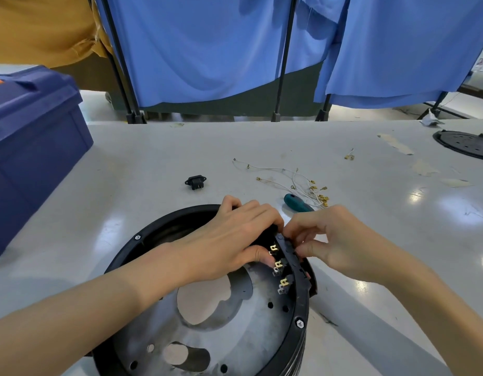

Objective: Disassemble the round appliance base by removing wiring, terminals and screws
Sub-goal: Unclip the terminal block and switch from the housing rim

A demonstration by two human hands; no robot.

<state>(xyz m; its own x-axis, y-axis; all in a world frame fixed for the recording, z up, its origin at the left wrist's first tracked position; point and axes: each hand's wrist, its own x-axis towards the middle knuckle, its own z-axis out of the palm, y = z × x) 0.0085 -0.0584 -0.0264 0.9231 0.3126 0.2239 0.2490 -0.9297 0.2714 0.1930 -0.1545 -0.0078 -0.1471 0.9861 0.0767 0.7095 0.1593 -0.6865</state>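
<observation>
The round black appliance base (300, 302) stands on the table in front of me, its grey metal plate (213, 329) with holes showing inside. Brass terminals (278, 265) sit in a row on the inner right wall. My left hand (235, 240) reaches over the far rim, fingers curled on the wall beside the top terminal. My right hand (332, 240) is outside the rim, fingers curled and pinching at the black wall part opposite. White wires with brass ends (297, 183) lie loose on the table beyond.
A teal-handled screwdriver (296, 202) lies just beyond my hands. A black socket part (196, 182) sits on the table further back. A blue toolbox (31, 147) stands at the left. Another black round part (465, 143) is at the far right. Blue curtains hang behind.
</observation>
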